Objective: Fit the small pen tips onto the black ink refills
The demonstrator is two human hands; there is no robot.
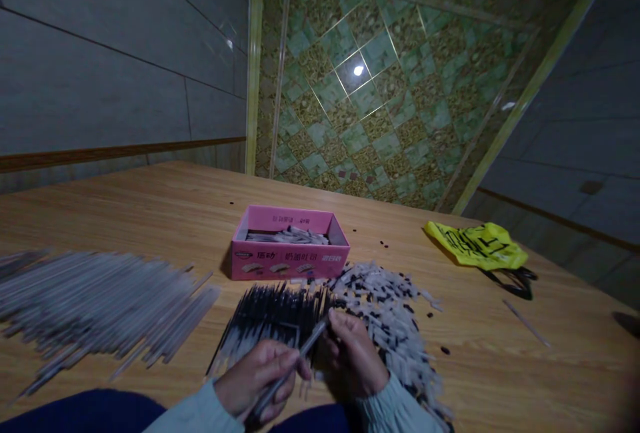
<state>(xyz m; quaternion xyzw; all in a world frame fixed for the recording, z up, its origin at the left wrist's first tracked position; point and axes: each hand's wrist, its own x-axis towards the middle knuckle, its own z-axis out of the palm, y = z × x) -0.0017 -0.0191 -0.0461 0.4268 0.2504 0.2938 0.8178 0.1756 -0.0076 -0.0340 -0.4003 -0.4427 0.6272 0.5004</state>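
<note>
My left hand (260,376) is closed around a slim greyish pen barrel (314,336), which slants up to the right. At its upper end the thumb and fingers of my right hand (357,353) are pinched together; any small part between them is too small to make out. Just beyond my hands lies a bundle of thin black-and-pale pen refills (270,306). A heap of small translucent caps and black plugs (400,326) spreads beside my right hand. Many clear pen barrels (105,300) lie in rows on the left.
A pink box (290,264) holding pale pieces stands behind the refills. A yellow bag (477,245) with black handles lies at the right, near a single loose tube (526,323). The wooden table (165,213) ends before a tiled floor (360,120).
</note>
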